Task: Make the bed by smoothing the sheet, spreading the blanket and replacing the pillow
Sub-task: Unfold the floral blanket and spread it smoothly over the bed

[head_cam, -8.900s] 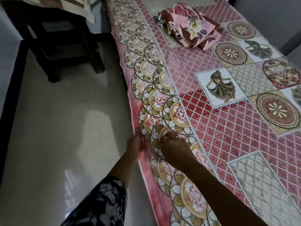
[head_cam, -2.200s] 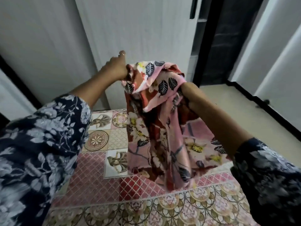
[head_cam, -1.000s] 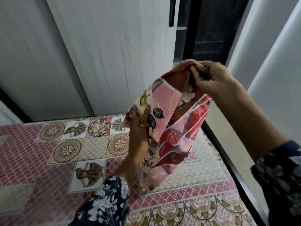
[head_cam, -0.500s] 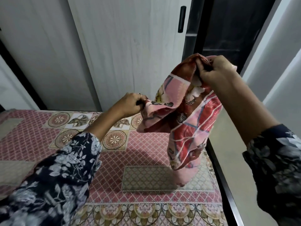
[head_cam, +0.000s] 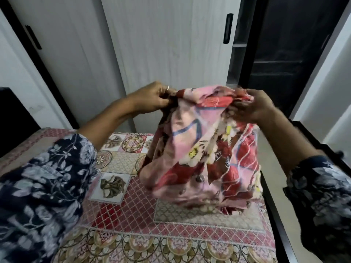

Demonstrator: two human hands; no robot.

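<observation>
Both of my hands were closed on the floral blanket (head_cam: 201,149), which I held up over the bed at chest height. My left hand (head_cam: 152,98), with a ring on one finger, had its grip pinched shut on the bunched top edge at the left, and my right hand (head_cam: 250,107) had its fingers curled tight around the opposite end of that same edge. Between the two grips the cloth was gathered and creased, not spread; it hung down in loose folds of pink, red and cream with flowers and dark leaves, and its lower part looked to reach the bed, though blur kept me from telling whether it rested there. Under it lay the sheet (head_cam: 133,215), flat on the bed, printed with a red lattice, round medallions, square panels of figures and a scalloped border along the near side. My sleeves (head_cam: 43,186) were dark with pale flowers. Beyond the bed stood a white wardrobe door (head_cam: 167,44) with a black handle (head_cam: 228,28), and to its right a dark open compartment (head_cam: 288,44) with shelves. I could read no writing or label anywhere on the cloth or furniture.
</observation>
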